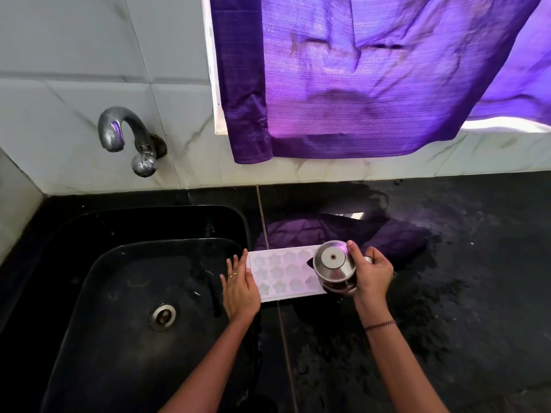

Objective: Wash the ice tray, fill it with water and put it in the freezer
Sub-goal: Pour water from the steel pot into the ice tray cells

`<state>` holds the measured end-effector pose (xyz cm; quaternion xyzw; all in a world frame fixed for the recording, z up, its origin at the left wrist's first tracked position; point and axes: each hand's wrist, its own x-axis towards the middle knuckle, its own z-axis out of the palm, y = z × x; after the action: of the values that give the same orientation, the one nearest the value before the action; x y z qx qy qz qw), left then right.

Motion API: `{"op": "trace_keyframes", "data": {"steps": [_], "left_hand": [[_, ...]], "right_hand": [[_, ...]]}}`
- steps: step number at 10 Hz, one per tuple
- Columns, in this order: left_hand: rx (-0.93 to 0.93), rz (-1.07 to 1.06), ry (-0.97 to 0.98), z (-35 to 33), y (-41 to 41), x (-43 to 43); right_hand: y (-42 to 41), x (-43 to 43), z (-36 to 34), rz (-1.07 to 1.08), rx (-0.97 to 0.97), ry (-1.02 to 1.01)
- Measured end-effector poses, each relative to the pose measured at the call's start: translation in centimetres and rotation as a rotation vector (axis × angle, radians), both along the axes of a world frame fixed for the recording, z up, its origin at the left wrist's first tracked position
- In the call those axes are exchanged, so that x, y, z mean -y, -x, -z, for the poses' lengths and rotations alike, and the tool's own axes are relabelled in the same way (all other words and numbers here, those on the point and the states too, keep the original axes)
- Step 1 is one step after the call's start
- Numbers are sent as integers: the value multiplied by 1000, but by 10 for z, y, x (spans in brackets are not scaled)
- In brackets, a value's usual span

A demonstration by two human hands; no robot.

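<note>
Black counter [447, 323] with ice tray [280, 272]

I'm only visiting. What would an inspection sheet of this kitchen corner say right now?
Surface: black counter, wet-looking near the wall.
Job's things: white tray with star moulds lies on the counter beside the sink; steel pot is tilted over the tray's right end.
Clutter: nothing seen.
Grips: left hand rests flat on the tray's left end; right hand holds the pot.
Cables: nothing seen.
Surroundings: tap on the tiled wall, no stream seen; purple curtain hangs over the window.
</note>
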<state>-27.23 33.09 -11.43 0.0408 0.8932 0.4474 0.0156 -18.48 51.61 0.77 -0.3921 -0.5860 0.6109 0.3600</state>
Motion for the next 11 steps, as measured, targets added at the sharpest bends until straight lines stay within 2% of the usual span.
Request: {"op": "trace_keyframes", "data": {"steps": [3, 9, 11], "left_hand": [[9, 3, -3, 0, -1, 0], [14, 4, 11, 0, -1, 1], [17, 2, 4, -1, -2, 0]], "right_hand": [[-5, -2, 0, 11, -50, 46], [-16, -12, 3, 23, 95, -228], [-17, -13, 2, 26, 112, -253]]}}
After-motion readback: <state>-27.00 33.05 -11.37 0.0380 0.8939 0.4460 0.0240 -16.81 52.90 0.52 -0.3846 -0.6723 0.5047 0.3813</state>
